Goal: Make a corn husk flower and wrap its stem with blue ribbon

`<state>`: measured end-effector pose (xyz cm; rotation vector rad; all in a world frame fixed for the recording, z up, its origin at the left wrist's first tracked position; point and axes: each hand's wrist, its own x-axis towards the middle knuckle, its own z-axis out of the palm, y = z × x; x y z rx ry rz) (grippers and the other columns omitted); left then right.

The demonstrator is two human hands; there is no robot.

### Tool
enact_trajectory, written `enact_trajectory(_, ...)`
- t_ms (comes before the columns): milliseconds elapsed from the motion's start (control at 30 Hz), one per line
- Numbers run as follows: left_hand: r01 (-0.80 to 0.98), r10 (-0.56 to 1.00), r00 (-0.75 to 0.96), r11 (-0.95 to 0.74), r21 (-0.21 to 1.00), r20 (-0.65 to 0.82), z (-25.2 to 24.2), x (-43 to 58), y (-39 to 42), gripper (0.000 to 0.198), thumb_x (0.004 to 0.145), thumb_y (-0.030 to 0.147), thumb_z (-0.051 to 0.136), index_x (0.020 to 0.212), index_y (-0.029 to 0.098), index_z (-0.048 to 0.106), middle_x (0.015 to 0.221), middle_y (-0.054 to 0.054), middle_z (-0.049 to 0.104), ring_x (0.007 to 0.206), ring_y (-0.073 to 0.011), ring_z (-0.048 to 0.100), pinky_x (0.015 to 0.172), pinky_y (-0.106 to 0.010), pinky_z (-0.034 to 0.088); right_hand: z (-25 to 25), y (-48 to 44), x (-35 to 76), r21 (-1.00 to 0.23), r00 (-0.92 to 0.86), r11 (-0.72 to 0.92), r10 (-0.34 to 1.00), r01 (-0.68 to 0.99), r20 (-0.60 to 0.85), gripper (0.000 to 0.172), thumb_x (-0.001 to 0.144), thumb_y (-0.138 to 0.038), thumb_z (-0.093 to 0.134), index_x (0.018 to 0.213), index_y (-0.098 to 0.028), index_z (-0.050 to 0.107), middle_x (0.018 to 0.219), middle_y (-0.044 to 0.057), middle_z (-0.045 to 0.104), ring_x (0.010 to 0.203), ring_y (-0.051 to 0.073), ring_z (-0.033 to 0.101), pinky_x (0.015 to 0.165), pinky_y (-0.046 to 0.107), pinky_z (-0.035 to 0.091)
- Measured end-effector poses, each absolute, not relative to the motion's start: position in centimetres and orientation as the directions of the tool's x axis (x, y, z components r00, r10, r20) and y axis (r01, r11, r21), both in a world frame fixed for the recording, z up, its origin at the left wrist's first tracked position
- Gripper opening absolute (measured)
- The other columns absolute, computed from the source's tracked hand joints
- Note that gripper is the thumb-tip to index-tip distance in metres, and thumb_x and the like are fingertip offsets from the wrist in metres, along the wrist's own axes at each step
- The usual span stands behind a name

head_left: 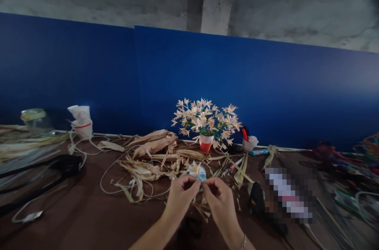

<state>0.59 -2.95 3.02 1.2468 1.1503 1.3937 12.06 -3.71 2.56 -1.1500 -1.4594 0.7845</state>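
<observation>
My left hand and my right hand meet in front of me, each pinching with thumb and forefinger. Just above the left fingertips is a small cream flower of dried husk, which that hand appears to hold by its base. Whatever lies between my right fingertips is too small to make out. Directly behind the flower shows a pale blue round thing, partly covered by it. Farther back, many similar husk flowers with green stems stand in an orange and white paper cup.
Dried corn husks and scraps are heaped behind my hands on the brown table. A white cable loops leftward. At left stand a glass jar and a white cup. A blue partition rises behind; coloured strands lie right.
</observation>
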Motion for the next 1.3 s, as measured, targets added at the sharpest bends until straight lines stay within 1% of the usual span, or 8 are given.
enact_trajectory(333,-0.114,0.993,-0.061,-0.108,0.988,0.102,2.5,0.8,-2.9,0.021,0.063,0.034,0.061,0.06,0.013,0.061,0.055,0.0,0.056,0.052,-0.0103,0.047,0.053,-0.02,0.036,2.6,-4.1,11.9,-0.758,0.016,0.445,0.858,0.478,0.513,0.013,0.075,-0.022,0.05,0.063,-0.017,0.052,0.06,0.0,0.052,0.056,0.012,0.048,0.053,0.02,0.037)
enact_trajectory(533,-0.033,0.982,-0.066,-0.182,0.983,0.18,2.8,0.5,-2.9,0.018,0.063,0.029,0.06,0.06,0.011,0.061,0.056,0.0,0.056,0.055,-0.0102,0.047,0.054,-0.02,0.036,2.2,-3.8,11.9,-0.763,0.002,0.441,0.865,0.472,0.501,0.014,0.076,-0.025,0.049,0.066,-0.016,0.055,0.063,0.001,0.055,0.057,0.012,0.05,0.053,0.021,0.038)
enact_trajectory(733,-0.306,0.986,0.116,0.151,0.94,-0.121,3.4,-0.4,-2.3,0.021,0.06,0.028,0.062,0.053,0.013,0.048,0.04,0.008,0.035,0.035,-0.0012,0.023,0.034,-0.015,0.012,2.5,-3.0,13.0,-0.91,-0.051,0.315,0.948,0.269,0.313,0.021,0.079,-0.032,0.045,0.079,-0.015,0.058,0.064,0.002,0.057,0.054,0.013,0.051,0.047,0.021,0.039)
enact_trajectory(800,-0.401,0.941,0.25,0.314,0.861,-0.227,3.3,-0.8,-2.1,0.021,0.058,0.024,0.063,0.055,0.013,0.045,0.043,0.009,0.036,0.034,0.0003,0.021,0.034,-0.014,0.006,2.6,-2.9,13.5,-0.855,-0.034,0.43,0.897,0.291,0.44,0.018,0.079,-0.028,0.045,0.086,-0.016,0.057,0.076,0.005,0.058,0.064,0.015,0.054,0.054,0.023,0.042)
enact_trajectory(900,-0.434,0.837,0.411,0.527,0.73,-0.36,3.1,-1.3,-2.0,0.017,0.056,0.017,0.061,0.057,0.012,0.045,0.046,0.008,0.037,0.034,0.0016,0.021,0.032,-0.011,0.005,2.7,-3.0,13.8,-0.64,-0.137,0.647,0.739,0.414,0.659,0.018,0.078,-0.017,0.045,0.089,-0.019,0.058,0.093,0.008,0.053,0.083,0.017,0.052,0.066,0.026,0.043)
enact_trajectory(1033,-0.369,0.679,0.625,0.692,0.621,-0.384,2.8,-1.6,-1.9,0.01,0.059,0.013,0.056,0.059,0.01,0.047,0.047,0.006,0.039,0.033,0.0026,0.018,0.029,-0.009,0.006,3.1,-3.2,14.0,-0.38,-0.344,0.765,0.594,0.52,0.727,0.024,0.075,-0.007,0.043,0.085,-0.021,0.059,0.102,0.007,0.05,0.093,0.018,0.046,0.078,0.033,0.039)
enact_trajectory(1167,-0.306,0.703,0.585,0.654,0.692,-0.405,2.4,-1.8,-1.5,0.011,0.058,0.016,0.059,0.062,0.011,0.049,0.049,0.006,0.042,0.033,0.002,0.022,0.029,-0.01,0.007,3.6,-3.2,14.2,-0.275,-0.422,0.741,0.601,0.612,0.679,0.02,0.075,-0.007,0.046,0.081,-0.021,0.06,0.1,0.004,0.056,0.089,0.017,0.046,0.078,0.032,0.035)
enact_trajectory(1300,-0.231,0.836,0.408,0.484,0.844,-0.368,1.8,-1.7,-1.0,0.014,0.061,0.024,0.058,0.059,0.012,0.051,0.05,0.005,0.044,0.037,-0.0012,0.033,0.033,-0.012,0.018,3.8,-3.3,14.1,-0.299,-0.376,0.653,0.686,0.696,0.623,0.016,0.076,-0.01,0.048,0.077,-0.021,0.059,0.077,0.001,0.061,0.077,0.016,0.046,0.071,0.031,0.031)
